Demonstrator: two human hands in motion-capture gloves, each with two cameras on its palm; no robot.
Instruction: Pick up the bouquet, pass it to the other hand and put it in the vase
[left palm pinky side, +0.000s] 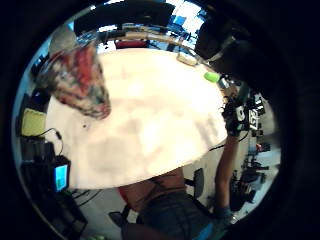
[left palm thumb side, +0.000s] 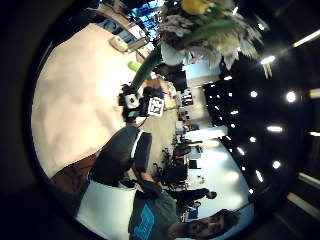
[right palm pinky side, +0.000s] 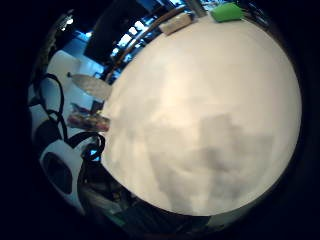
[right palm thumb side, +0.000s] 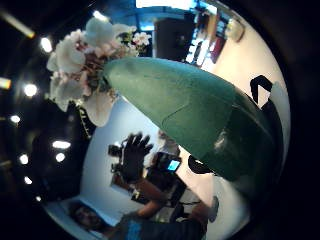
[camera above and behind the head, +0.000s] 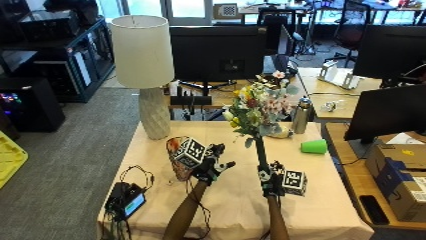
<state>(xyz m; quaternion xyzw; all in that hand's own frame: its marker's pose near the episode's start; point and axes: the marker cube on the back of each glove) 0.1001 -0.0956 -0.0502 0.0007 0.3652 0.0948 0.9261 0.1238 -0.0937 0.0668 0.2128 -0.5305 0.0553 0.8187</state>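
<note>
Bouquet (camera above and behind the head: 261, 111) standing upright over bench (camera above and behind the head: 319, 200), stem running down into your right hand (camera above and behind the head: 271, 181), which is gripping its lower end. Vase (camera above and behind the head: 176, 159) lying off to left of stem, sitting just behind your left hand (camera above and behind the head: 212, 167); left hand fingers spreading apart, holding nothing

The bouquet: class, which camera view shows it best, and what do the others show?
The outside view: the whole bouquet stands upright in the right hand. The right thumb side view shows stem wrap and blooms close up, the left thumb side view only blooms and stem; both little finger side views miss it.
</note>
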